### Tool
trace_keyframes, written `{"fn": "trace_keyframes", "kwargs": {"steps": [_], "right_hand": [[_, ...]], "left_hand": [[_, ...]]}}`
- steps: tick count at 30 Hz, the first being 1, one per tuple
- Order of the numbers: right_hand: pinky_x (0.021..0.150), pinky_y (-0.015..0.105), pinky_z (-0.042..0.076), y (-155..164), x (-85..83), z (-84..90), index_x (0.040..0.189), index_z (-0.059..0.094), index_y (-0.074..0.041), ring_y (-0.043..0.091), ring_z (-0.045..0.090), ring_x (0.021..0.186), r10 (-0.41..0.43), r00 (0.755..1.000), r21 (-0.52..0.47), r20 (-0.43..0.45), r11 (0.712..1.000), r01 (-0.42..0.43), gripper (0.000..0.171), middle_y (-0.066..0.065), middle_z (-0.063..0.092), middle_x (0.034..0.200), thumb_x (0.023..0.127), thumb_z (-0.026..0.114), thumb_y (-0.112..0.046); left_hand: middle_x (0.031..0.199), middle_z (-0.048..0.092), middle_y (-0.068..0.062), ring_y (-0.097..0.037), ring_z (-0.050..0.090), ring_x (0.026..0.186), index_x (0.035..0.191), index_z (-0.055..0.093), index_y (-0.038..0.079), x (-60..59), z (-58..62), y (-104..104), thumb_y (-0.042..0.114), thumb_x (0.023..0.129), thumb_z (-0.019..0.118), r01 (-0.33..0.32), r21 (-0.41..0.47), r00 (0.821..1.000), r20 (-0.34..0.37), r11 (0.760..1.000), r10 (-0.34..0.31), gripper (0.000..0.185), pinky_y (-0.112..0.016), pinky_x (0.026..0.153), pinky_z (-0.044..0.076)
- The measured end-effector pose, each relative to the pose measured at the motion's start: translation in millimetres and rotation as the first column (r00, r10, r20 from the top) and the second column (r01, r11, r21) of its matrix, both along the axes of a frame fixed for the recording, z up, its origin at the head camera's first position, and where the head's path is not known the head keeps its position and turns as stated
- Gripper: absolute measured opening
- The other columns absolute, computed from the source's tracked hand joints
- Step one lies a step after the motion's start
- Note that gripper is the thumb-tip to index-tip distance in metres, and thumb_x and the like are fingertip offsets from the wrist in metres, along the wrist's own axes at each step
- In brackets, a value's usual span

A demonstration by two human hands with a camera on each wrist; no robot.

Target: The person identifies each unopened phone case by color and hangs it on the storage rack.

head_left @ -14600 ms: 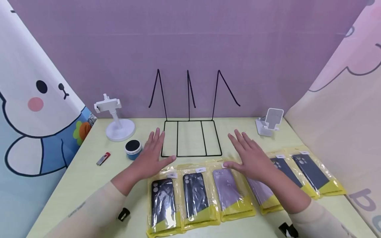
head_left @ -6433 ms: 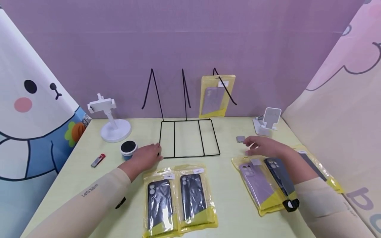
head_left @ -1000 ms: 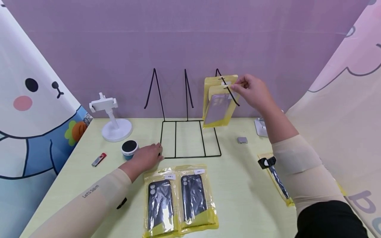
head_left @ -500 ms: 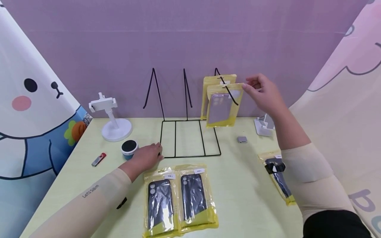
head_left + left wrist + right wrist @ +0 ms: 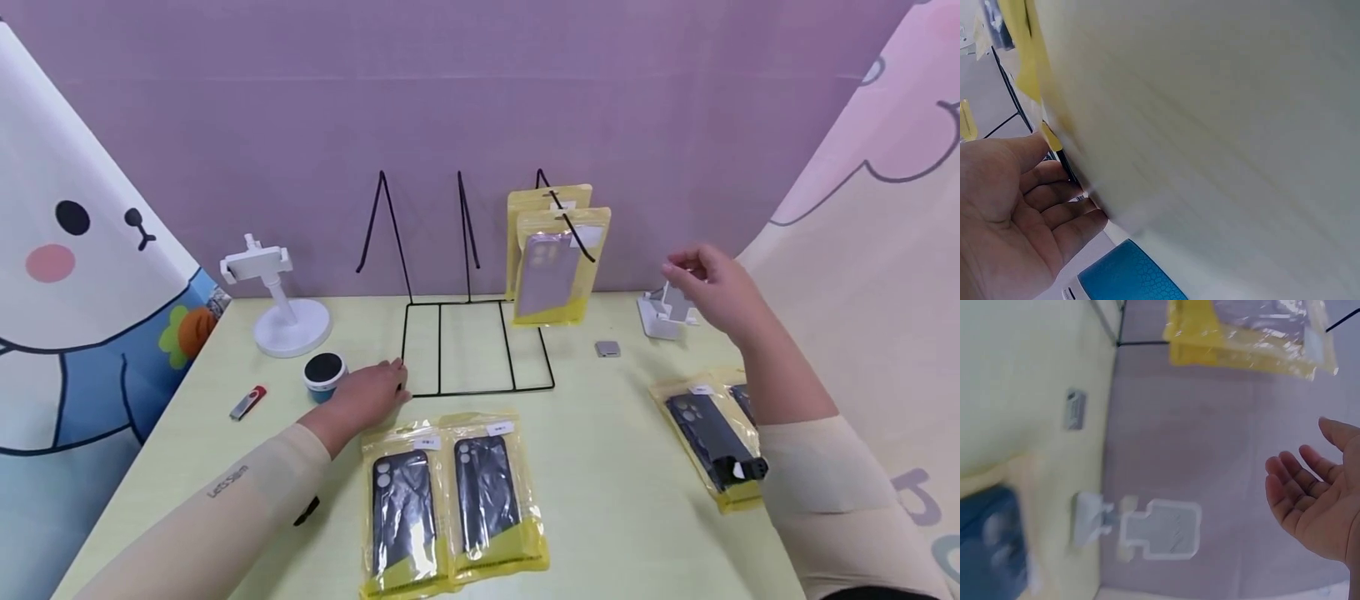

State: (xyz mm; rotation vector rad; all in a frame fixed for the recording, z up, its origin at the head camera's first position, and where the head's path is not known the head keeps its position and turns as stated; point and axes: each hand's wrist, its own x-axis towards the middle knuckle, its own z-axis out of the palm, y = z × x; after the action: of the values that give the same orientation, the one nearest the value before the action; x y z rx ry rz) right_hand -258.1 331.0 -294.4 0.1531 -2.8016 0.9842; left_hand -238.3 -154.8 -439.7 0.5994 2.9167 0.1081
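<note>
Two purple case packs (image 5: 557, 265) on wire rack (image 5: 465, 333), right hand (image 5: 712, 287) empty, grip loose, left hand (image 5: 367, 396) flat at rack's corner

Bright, even light, soft shadows; both wrist views smeared, probably motion blur.

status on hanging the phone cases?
Done: two purple phone cases hang on the wire rack's right hook. In hand: nothing; right hand is empty in the air, left hand rests at the rack base. Left: two black cases in front, dark cases at right.
</note>
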Motion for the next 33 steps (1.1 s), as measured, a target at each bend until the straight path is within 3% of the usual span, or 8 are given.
{"fn": "trace_keyframes", "kwargs": {"steps": [3,6,11,17,20,26,33], "right_hand": [[0.071,0.025,0.051,15,5.2,-13.3,0.13,0.051,-0.006,0.025,0.055,0.094,-0.021,0.998,0.038,0.067,0.999,0.019,0.057,0.014,0.058,0.112,0.098,0.048,-0.053],[0.078,0.041,0.052,31,9.8,-27.3,0.132,0.049,-0.001,0.034,0.056,0.102,-0.019,0.99,0.111,0.137,0.994,0.004,0.06,0.021,0.058,0.118,0.1,0.045,-0.053],[0.09,0.062,0.046,57,16.6,-50.6,0.135,0.044,0.006,0.048,0.05,0.116,-0.03,0.961,0.262,0.275,0.964,-0.045,0.07,0.031,0.052,0.129,0.1,0.042,-0.055],[0.088,0.061,0.048,78,19.0,-75.5,0.136,0.038,0.013,0.054,0.052,0.114,-0.046,0.887,0.351,0.46,0.927,-0.133,0.084,0.041,0.046,0.131,0.096,0.046,-0.061],[0.089,0.062,0.047,81,19.8,-84.8,0.134,0.039,0.015,0.054,0.051,0.114,-0.051,0.866,0.391,0.498,0.904,-0.171,0.086,0.042,0.046,0.132,0.094,0.051,-0.06],[0.088,0.059,0.048,82,22.8,-100.8,0.13,0.042,0.016,0.049,0.055,0.107,-0.037,0.857,0.409,0.514,0.888,-0.208,0.08,0.039,0.052,0.124,0.09,0.063,-0.05],[0.091,0.061,0.046,78,20.4,-112.6,0.136,0.035,0.016,0.052,0.052,0.112,-0.026,0.857,0.375,0.515,0.905,-0.199,0.093,0.042,0.048,0.128,0.083,0.072,-0.051]], "left_hand": [[0.152,0.041,-0.018,-0.04,0.042,0.137,0.141,0.049,0.003,0.0,1.0,0,0.034,0.101,0.053,-0.001,-0.006,1.0,0.008,1.0,0.001,0.05,-0.057,0.106,0.043],[0.153,0.041,-0.018,-0.04,0.041,0.138,0.14,0.05,0.003,0.6,1.8,1,0.033,0.101,0.054,-0.002,-0.01,1.0,0.014,1.0,0.002,0.049,-0.057,0.106,0.043],[0.153,0.04,-0.018,-0.04,0.04,0.139,0.14,0.05,0.003,1.3,1.9,1,0.032,0.101,0.054,-0.001,-0.013,1.0,0.02,1.0,0.001,0.049,-0.057,0.106,0.043],[0.152,0.041,-0.019,-0.04,0.041,0.138,0.14,0.05,0.002,1.1,3.6,2,0.032,0.101,0.054,0.003,-0.009,1.0,0.0,1.0,-0.003,0.05,-0.057,0.106,0.043],[0.152,0.041,-0.019,-0.041,0.042,0.137,0.141,0.05,0.002,1.3,3.9,2,0.032,0.101,0.054,-0.002,0.0,1.0,0.004,1.0,0.002,0.05,-0.058,0.105,0.044],[0.153,0.041,-0.018,-0.041,0.043,0.137,0.141,0.049,0.003,2.4,2.1,2,0.034,0.101,0.054,-0.003,0.004,1.0,0.015,1.0,0.003,0.05,-0.058,0.103,0.045],[0.152,0.042,-0.017,-0.039,0.042,0.138,0.138,0.052,0.003,2.3,-1.5,0,0.032,0.101,0.054,0.014,0.001,1.0,-0.019,1.0,-0.014,0.047,-0.057,0.105,0.044]]}}
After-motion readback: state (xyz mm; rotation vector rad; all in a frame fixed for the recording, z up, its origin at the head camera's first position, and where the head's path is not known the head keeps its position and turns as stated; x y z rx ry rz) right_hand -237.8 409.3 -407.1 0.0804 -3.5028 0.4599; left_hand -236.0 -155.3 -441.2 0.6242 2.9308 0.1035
